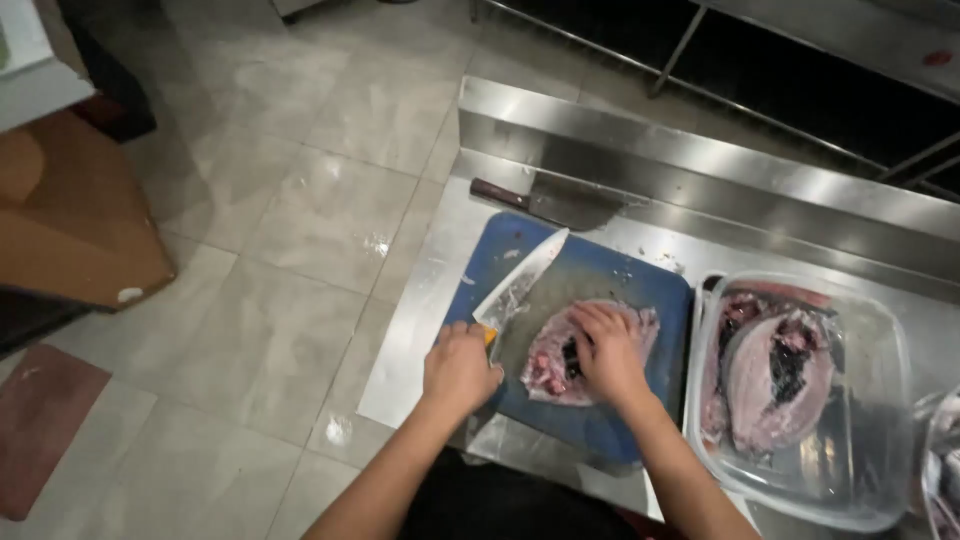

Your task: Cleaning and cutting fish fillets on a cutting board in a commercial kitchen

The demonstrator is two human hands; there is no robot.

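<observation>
My left hand (458,368) grips the handle of a chef's knife (522,282), its blade pointing up and away over the blue cutting board (590,425). My right hand (607,350) presses flat on a pinkish piece of raw fish (545,368) lying in the middle of the board. The knife blade is to the left of the fish and does not touch it.
A cleaver (550,203) with a dark handle lies behind the board on the steel counter (420,330). A clear plastic tub (880,400) at right holds more raw fish pieces. Another container edge (940,470) shows far right. Tiled floor (280,250) and a brown cardboard piece (70,220) lie left.
</observation>
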